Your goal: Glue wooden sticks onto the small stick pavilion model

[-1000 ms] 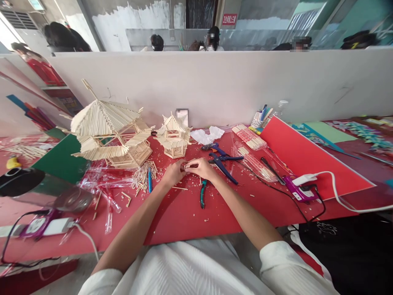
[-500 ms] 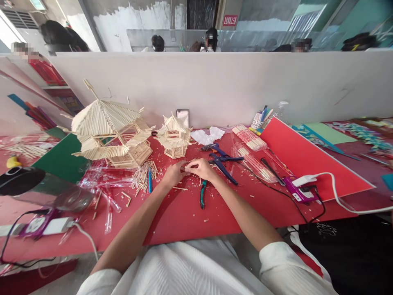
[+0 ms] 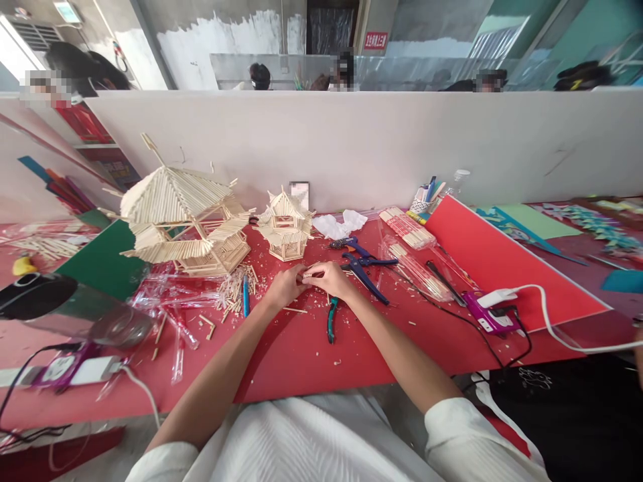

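Observation:
My left hand (image 3: 285, 286) and my right hand (image 3: 329, 278) meet at the middle of the red table, fingertips pinched together. Between them is a small pale piece of wooden stick (image 3: 307, 275), mostly covered by the fingers. Just behind the hands stands a small pavilion model (image 3: 286, 224) built of thin sticks. A larger stick pavilion (image 3: 175, 214) is farther left. Green-handled pliers (image 3: 332, 320) lie in front of my right hand. Beyond that hand are a blue cutter (image 3: 364, 271) and a blue glue gun (image 3: 351, 244).
Cut sticks (image 3: 234, 294) and a blue pen (image 3: 246, 294) lie left of my hands. Packs of sticks (image 3: 409, 227) and a red board (image 3: 502, 261) are at right. A power strip (image 3: 489, 314) trails cables. A white partition (image 3: 351, 147) closes the back; people sit beyond it.
My hands stay together in nearly the same place with the small piece between them. The view has tipped very slightly. At far left, a person's head behind the partition has shifted.

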The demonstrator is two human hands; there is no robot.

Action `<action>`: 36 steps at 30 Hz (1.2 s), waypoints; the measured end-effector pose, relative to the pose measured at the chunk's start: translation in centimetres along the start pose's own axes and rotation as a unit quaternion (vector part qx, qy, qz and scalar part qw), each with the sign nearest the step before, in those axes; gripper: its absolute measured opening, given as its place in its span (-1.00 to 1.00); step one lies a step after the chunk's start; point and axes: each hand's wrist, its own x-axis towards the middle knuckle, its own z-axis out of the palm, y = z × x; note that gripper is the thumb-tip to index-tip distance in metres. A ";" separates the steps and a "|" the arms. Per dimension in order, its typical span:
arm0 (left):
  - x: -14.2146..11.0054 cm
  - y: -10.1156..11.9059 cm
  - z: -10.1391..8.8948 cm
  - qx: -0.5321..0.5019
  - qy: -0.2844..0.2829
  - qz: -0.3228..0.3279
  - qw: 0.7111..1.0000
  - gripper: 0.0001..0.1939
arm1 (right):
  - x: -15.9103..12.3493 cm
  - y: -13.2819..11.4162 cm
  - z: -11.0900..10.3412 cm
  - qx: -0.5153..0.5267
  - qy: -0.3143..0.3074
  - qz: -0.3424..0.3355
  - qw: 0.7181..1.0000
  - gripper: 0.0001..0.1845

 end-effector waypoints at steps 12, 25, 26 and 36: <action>-0.3 0.9 0.2 0.020 0.007 -0.025 0.999 -0.58 | 0.1 0.0 -0.1 0.005 -0.003 0.011 1.000 -0.76; -0.2 1.0 -0.1 0.035 -0.004 -0.031 0.999 -0.72 | 0.0 -0.1 0.2 0.004 -0.003 0.010 1.000 -0.76; -0.2 1.0 -0.1 0.035 -0.005 -0.033 0.999 -0.71 | 0.1 -0.1 0.2 0.006 -0.005 0.013 1.000 -0.76; -0.6 1.2 -0.1 -0.009 0.016 -0.051 0.999 -0.51 | 0.1 0.0 -0.1 -0.004 -0.005 0.012 1.000 -0.75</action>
